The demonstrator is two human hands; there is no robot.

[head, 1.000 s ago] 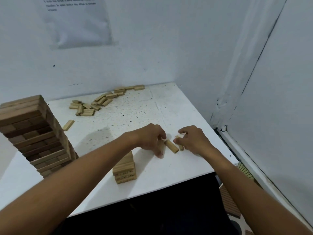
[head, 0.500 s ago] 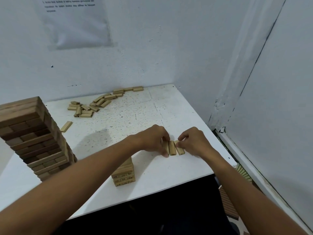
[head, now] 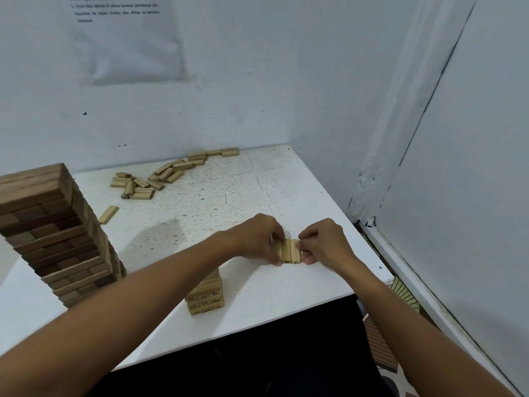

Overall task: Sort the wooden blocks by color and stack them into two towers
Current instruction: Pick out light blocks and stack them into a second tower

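A: What sits just beyond the short light tower (head: 205, 293)?

B: Three light blocks (head: 287, 251) side by side, flat on the white table (head: 300, 196), the left hand (head: 255, 236) and right hand (head: 323, 241) pinching them together.

A: And left of that tower?

B: The tall dark tower (head: 54, 233).

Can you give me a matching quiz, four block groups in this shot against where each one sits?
1. dark tower
2. short light stack
3. row of three blocks
4. loose pile

A. far edge by the wall
B. between left hand and right hand
C. left side of the table
D. near edge, under the left forearm

Pairs: 1-C, 2-D, 3-B, 4-A
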